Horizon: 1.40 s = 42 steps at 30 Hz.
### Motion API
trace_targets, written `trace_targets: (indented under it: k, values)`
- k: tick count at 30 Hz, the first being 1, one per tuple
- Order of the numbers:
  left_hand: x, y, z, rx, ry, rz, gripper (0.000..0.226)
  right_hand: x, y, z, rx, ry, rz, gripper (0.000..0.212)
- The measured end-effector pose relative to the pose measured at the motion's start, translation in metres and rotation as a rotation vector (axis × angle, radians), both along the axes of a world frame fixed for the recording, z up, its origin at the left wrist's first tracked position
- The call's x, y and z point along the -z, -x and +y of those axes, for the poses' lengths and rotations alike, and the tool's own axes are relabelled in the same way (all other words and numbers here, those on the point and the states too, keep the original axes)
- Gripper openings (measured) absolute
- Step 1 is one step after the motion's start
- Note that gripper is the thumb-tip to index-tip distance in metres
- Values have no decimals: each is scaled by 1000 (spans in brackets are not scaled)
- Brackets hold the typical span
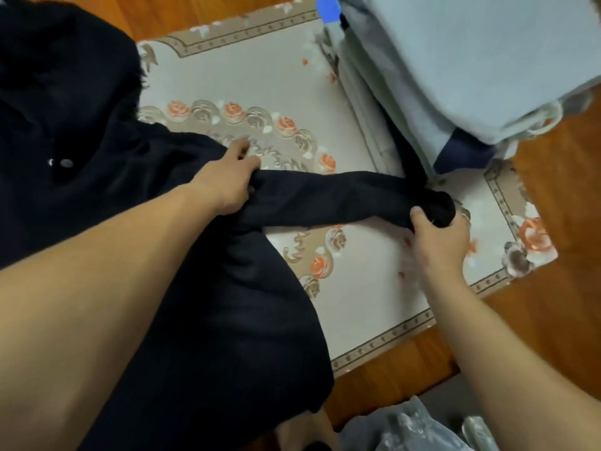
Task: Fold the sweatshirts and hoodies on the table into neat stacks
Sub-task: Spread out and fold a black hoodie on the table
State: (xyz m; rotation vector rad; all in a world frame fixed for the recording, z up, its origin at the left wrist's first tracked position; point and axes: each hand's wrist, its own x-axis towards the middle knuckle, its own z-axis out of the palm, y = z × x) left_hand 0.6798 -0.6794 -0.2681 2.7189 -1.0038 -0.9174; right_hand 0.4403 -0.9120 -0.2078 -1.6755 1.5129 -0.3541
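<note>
Black hoodie (97, 190) sleeve (325, 193) runs left-right; left hand (224, 187) grips shoulder, right hand (439, 236) pinches cuff.

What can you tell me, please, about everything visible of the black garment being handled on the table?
The black garment is a dark, matte, soft-looking fabric piece spread over the left part of the floral tablecloth, its lower part hanging off the near edge. A small pale button or snap shows near its upper left. One sleeve lies stretched rightward across the cloth. The left hand holds it near the shoulder end, and the right hand grips the bunched cuff, close to the stack of folded clothes.
</note>
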Motion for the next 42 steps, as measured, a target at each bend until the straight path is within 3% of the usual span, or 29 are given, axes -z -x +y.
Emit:
trace_targets:
  k: [2, 6, 8, 11, 13, 14, 16, 17, 19, 21, 22, 25, 27, 31, 34, 36, 39, 42]
  values:
    - [-5, 0, 2, -42, 76, -8, 15, -25, 8, 10, -88, 71, -24, 30]
    - [-37, 2, 1, -362, 274, -41, 14, -111, -12, 9, -170, 136, -347, 42]
    - [-56, 1, -6, -514, 334, -104, 16, -154, -34, -11, -105, 56, -508, 36]
    - [-75, -5, -22, -657, 398, -117, 13, -199, -72, -53, 87, -259, -728, 22]
    - [-81, -11, -35, -792, 500, -20, 7, -206, -91, -80, 228, -175, -774, 40]
    - [-83, -14, -40, -860, 551, 68, 8, -202, -99, -86, 295, -39, -724, 53]
    - [-83, -12, -42, -866, 509, 183, 43, -184, -106, -79, 284, 371, -413, 63]
    - [-82, -7, -39, -807, 448, 207, 60, -169, -109, -63, 137, 626, -235, 58]
    - [-77, 4, -27, -657, 379, 228, 71, -135, -117, -22, -450, 975, 19, 45]
    - [-67, 13, -6, -493, 313, 180, 68, -97, -118, 9, -1004, 1071, 251, 43]
    - [-60, 17, 6, -438, 262, 129, 66, -84, -119, 10, -1118, 1062, 410, 46]
    - [-46, 29, 48, -411, 66, -58, 62, -68, -129, 2, -928, 828, 877, 59]
    - [-37, 39, 83, -463, -36, -147, 62, -66, -143, 26, -876, 820, 855, 64]
    - [-18, 49, 156, -619, -132, -188, 65, -27, -174, 141, -1323, 820, 429, 66]
    - [-7, 44, 203, -706, -125, -240, 65, 27, -195, 193, -1578, 684, 395, 67]
    - [5, 31, 239, -692, -121, -307, 65, 64, -202, 194, -1719, 732, 422, 67]
    - [18, 7, 279, -629, -170, -266, 66, 86, -212, 163, -1544, 725, 614, 64]
    - [18, -15, 305, -554, -208, -237, 65, 71, -242, 177, -1194, 517, 769, 61]
